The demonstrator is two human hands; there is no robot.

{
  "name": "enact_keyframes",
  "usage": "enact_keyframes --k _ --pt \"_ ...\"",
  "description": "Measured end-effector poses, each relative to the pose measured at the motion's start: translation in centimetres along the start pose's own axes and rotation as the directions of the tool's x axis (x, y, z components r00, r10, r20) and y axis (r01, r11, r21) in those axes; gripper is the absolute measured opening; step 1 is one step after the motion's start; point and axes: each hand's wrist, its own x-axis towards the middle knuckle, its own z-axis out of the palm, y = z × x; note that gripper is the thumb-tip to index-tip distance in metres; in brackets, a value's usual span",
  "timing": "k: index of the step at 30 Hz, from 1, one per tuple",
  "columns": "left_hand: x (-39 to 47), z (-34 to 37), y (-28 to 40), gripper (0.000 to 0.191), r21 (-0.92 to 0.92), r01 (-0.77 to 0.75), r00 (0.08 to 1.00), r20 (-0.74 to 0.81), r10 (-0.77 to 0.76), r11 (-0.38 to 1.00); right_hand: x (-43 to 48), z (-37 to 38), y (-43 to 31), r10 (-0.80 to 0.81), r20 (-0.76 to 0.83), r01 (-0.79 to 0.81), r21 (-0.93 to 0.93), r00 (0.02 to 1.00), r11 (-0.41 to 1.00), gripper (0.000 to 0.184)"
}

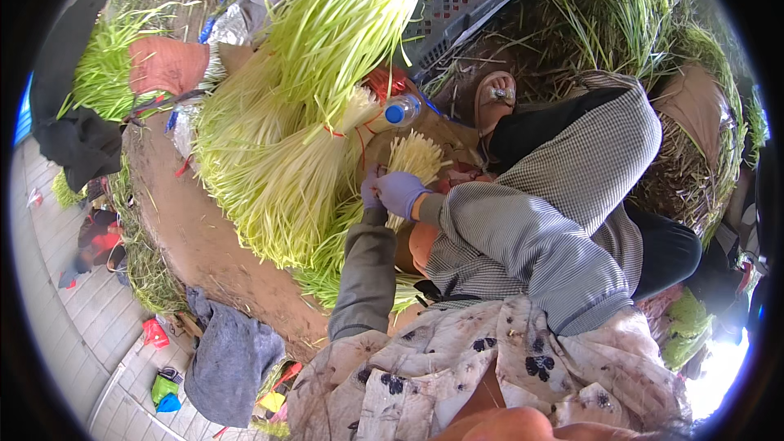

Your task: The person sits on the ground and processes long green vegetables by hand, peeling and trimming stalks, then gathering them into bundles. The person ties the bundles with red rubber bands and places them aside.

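Note:
My left hand (371, 190) and my right hand (398, 193), both in thin purple gloves, meet at a small bundle of blanched chives (416, 158). The pale cut ends of the bundle fan out past my right hand; its leafy part runs under my hands. Both hands have their fingers closed at the bundle's middle, and a bit of dark red tie shows between them. Just beyond my hands lies a big heap of yellow-green chives (275, 177), with bunches bound by red ties (334, 131). A clear plastic bottle with a blue cap (395, 113) stands beside them.
Behind the heap is a dark plastic crate (456, 3). Cut green leaves (618, 12) pile up at the upper right, near my sandalled foot (496, 95). A grey cloth (229, 355) hangs over the brown ledge (202, 226). Farther left is a tiled floor (61, 269).

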Motion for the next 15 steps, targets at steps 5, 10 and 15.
enact_keyframes --k 5,10,15 --pt "-5.4 -4.2 3.8 0.026 0.037 0.041 0.999 -0.014 -0.040 0.998 -4.8 -0.3 -5.6 -0.255 -0.206 0.256 -0.026 0.945 0.966 0.019" --pt "-11.3 -7.9 15.0 0.025 0.070 -0.144 0.989 -0.030 0.146 0.987 -11.8 -5.5 -12.4 -0.504 -0.170 0.496 -0.090 0.847 0.864 0.013" --pt "-18.3 -9.0 31.3 0.025 0.288 -0.615 0.775 0.044 0.631 0.734 -21.0 -14.9 -15.9 -0.694 -0.309 0.643 -0.263 0.651 0.720 0.016"
